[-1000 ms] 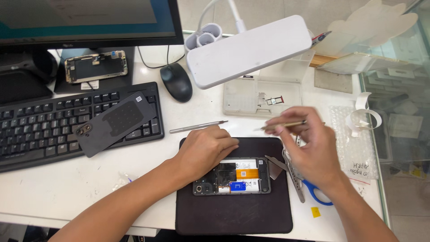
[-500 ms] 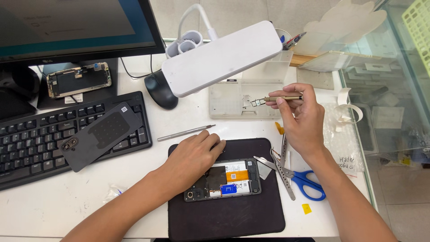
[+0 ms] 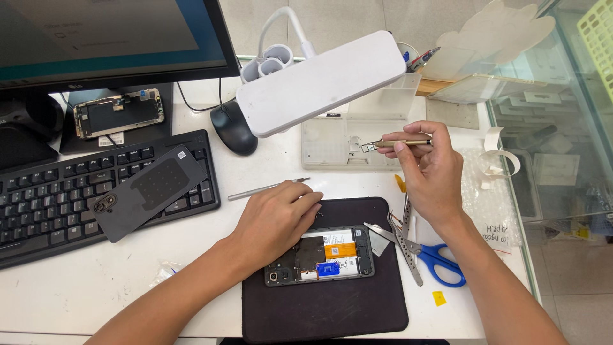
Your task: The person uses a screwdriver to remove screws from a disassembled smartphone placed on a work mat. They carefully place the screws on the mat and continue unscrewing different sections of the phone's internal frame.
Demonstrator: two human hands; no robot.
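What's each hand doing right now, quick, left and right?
Left hand: holds nothing, resting palm down on the opened phone.
Right hand: closed on a slim brass-coloured tool, raised above the desk.

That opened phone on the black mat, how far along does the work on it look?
Done: the phone is open, and a dark back cover lies on the keyboard. In hand: the left hand steadies the phone while the right hand holds a slim tool above it. Left: the insides remain exposed, uncovered.
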